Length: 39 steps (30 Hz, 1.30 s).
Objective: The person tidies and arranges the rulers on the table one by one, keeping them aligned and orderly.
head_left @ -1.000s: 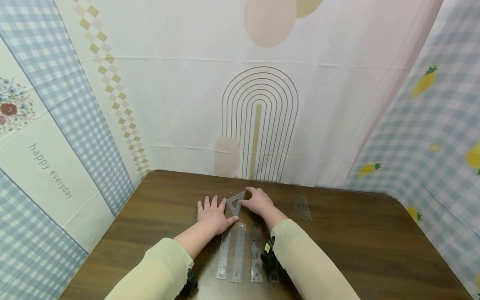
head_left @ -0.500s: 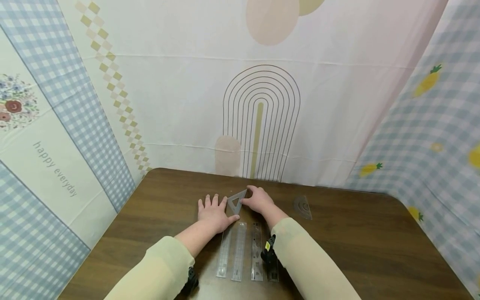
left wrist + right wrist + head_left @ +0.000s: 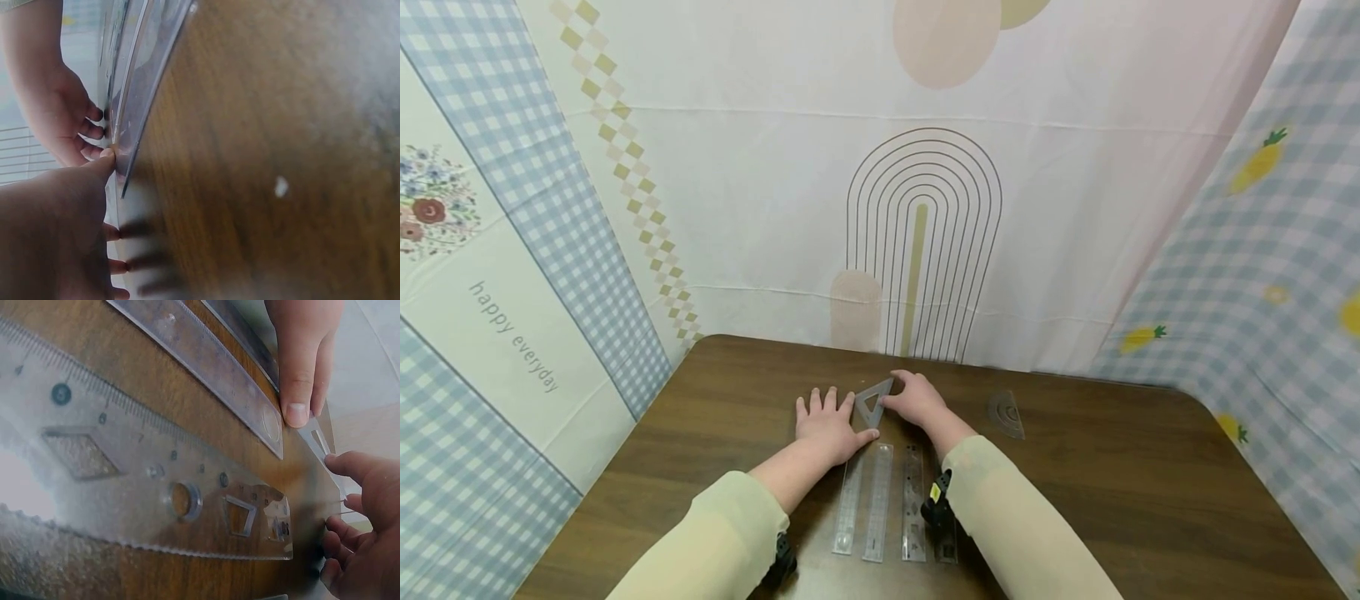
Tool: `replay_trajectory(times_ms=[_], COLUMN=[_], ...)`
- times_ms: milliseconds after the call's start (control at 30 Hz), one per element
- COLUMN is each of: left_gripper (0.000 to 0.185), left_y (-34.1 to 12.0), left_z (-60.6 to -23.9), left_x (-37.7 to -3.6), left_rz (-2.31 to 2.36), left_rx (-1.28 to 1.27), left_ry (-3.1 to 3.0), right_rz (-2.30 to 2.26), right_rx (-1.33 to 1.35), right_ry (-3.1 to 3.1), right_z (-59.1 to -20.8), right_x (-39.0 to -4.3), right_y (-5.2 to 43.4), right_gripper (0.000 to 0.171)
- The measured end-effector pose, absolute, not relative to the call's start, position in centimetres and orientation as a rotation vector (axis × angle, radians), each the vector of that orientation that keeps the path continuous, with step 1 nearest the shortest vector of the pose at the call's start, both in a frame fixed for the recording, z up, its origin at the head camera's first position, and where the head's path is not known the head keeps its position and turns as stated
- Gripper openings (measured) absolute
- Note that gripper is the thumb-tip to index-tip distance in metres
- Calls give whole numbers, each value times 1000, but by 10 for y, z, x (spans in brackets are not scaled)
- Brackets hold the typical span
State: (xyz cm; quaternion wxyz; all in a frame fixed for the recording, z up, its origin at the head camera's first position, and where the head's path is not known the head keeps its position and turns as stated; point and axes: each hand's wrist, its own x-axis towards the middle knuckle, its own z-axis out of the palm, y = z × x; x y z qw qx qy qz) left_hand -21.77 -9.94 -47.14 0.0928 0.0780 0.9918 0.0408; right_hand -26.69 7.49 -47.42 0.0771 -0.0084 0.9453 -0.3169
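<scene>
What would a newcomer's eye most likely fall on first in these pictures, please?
Probably the two hands meeting at mid-table: the left hand lies flat with its thumb against a clear triangle ruler, which the right hand holds by its far edge. Next, the row of clear straight rulers laid side by side nearer the person, and a small protractor off to the right.
</scene>
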Motion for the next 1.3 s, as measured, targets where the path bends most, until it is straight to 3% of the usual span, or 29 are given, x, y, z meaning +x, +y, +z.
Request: replay_trajectory(times_ms=[1300], left_gripper=[88], left_y=[-101], left_z=[-477], left_x=[-217], left_rz=[156], left_rx=[243], left_ry=[2965], right_rz=[-1799], right_rx=[120], right_ry=[2467], right_z=[-483], right_x=[-261], right_y=[58], right_gripper=[59])
